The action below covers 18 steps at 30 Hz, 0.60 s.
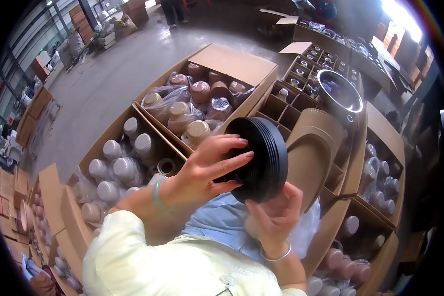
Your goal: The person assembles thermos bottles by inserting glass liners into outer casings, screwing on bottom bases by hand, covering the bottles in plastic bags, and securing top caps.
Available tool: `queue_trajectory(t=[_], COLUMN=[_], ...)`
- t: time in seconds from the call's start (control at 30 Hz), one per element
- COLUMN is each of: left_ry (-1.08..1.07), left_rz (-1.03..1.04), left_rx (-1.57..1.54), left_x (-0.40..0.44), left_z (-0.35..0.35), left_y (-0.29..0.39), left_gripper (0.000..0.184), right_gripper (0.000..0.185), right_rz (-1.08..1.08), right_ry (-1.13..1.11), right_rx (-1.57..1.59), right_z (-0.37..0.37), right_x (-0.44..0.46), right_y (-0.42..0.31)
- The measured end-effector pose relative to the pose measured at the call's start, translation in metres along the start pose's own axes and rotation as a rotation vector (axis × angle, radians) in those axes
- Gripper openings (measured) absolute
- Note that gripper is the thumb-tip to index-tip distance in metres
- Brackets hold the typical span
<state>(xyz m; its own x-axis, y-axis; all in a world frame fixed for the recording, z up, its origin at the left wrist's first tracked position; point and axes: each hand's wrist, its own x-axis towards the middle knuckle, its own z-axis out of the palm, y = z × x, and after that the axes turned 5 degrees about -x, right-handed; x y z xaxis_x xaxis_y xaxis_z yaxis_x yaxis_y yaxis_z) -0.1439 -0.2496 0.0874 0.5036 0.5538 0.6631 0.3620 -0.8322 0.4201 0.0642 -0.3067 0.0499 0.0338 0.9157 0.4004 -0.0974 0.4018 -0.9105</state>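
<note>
Black, ribbed and round, the plastic-looking piece (273,155) tilts above the person's lap (219,217). Their left hand (202,167) holds its face with half-curled fingers; the right hand (276,217) grips its lower edge, fingers bent. Such shallow fingertip holds could let it slip into the brown divided cardboard carton (301,102).

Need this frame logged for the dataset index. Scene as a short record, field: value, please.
held_item: black ridged round piece, tilted
left_hand: left hand, fingertips at its face
right_hand: right hand, at its lower edge
wrists: teal band left, silver bangle right
box_ahead: open carton, pink and cream ribbed pieces, some in plastic
box_right: divided carton, glassy pieces in some cells
on_divided_box: round item with shiny metal rim
background: standing person, legs only
</note>
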Motion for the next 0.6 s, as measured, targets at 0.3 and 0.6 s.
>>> queue_trajectory(t=[0.3,0.6], left_ry=[0.218,0.486], left_rz=[-0.223,-0.733], left_rx=[-0.491,-1.746], left_x=[0.0,-0.001], left_z=[0.017,0.032], left_y=[0.004,-0.005], left_gripper=[0.072,0.072], right_gripper=[0.07,0.033], right_rz=[-0.333,-0.774], right_ry=[0.041,-0.167], right_rx=[-0.218,-0.771], right_z=[0.004,-0.004], right_x=[-0.013,0.008], right_y=[0.026,-0.001])
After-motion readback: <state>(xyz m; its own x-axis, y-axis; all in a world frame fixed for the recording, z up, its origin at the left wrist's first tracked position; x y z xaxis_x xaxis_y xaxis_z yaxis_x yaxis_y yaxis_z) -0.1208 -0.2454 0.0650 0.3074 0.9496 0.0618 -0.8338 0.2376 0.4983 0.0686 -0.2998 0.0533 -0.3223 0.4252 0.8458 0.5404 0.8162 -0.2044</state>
